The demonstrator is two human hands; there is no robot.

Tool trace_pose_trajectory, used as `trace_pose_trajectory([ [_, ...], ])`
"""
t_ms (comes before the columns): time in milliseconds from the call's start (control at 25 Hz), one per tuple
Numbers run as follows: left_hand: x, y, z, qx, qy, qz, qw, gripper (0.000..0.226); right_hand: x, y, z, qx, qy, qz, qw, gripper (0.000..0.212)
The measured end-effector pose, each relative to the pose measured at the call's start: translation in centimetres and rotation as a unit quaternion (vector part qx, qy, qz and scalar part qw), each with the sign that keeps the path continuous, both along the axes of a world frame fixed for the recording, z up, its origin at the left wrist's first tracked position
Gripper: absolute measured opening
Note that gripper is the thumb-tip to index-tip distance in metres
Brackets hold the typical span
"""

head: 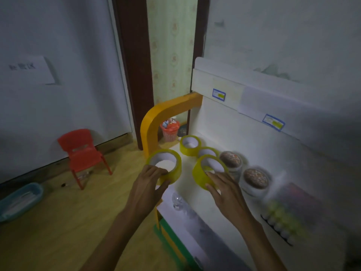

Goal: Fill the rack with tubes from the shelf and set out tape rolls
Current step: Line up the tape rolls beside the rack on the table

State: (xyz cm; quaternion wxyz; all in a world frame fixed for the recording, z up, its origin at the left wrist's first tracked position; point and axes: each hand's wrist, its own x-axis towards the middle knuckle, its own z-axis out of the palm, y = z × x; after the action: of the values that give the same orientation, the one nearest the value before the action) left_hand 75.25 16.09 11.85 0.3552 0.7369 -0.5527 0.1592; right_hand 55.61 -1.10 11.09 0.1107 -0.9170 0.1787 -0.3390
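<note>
Both forearms reach in from the bottom edge toward a white shelf with an orange curved side rail. Far left on the wooden floor lies a blue tray, and beyond it stands a small red chair. A red basket sits on the floor behind the rail.

Over the shelf's left edge, the left hand has its grip clenched on a yellow tape roll, fingers over the near rim and thumb against the outer side. Just to the right, the right hand grasps a second tape roll, tilted, with fingertips hooked over its rim. Behind these, two more yellow rolls rest on the shelf: a back roll near the corner and another roll partly hidden by the tilted one.

Right of the rolls stand two clear jars with patterned lids. Farther right, blurred, lies a row of white-capped tubes in a dark holder.
</note>
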Motion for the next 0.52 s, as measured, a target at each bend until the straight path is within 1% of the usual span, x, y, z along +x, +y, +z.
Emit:
trace_pose_trajectory([
  [80,2.5,-2.6,-0.5,-0.002,0.004,-0.030,1.000,0.030,1.6,-1.3,-0.5,-0.006,0.006,-0.024,1.000,0.039],
  [200,6.6,-7.3,-1.1,0.007,0.009,-0.084,0.996,0.032,4.6,-3.2,-0.7,0.013,0.013,-0.075,0.997,0.042],
  [360,10.7,-13.1,-1.9,0.007,0.012,-0.163,0.987,0.030,7.9,-4.8,-1.0,-0.014,0.023,-0.170,0.985,0.041],
  [520,13.8,-17.7,-3.5,0.011,0.025,-0.220,0.975,0.028,10.6,-6.2,-2.1,-0.043,0.043,-0.227,0.972,0.039],
])
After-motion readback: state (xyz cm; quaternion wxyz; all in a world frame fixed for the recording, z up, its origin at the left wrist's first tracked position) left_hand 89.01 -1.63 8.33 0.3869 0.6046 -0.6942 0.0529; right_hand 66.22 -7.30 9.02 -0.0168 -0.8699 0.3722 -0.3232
